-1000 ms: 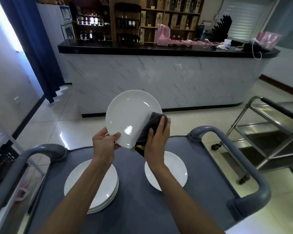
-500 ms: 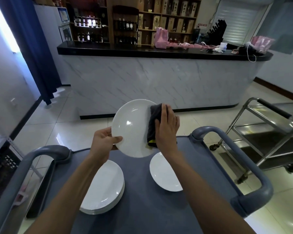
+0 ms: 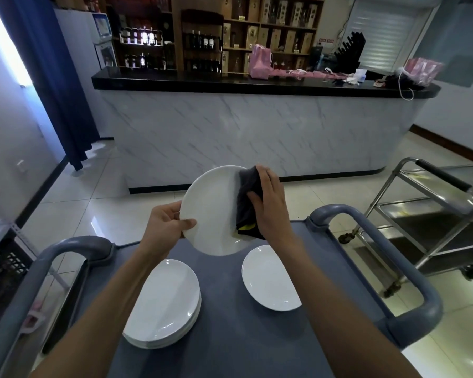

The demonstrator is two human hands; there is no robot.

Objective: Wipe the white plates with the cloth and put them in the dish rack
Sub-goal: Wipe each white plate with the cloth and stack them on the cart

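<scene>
The white plate point(image 3: 215, 211) is held tilted above the grey cart point(image 3: 230, 336), its right side hidden under the dark cloth point(image 3: 247, 205). The left hand point(image 3: 165, 227) pinches its left rim, thumb on the face; the right hand point(image 3: 271, 205) presses the cloth flat against it, fingers straight

Both arms reach forward, hands raised side by side.
The left hand point(image 3: 166, 227) pinches with its thumb on top; the right hand point(image 3: 270, 205) lies flat, fingers straight, pressing down.
</scene>
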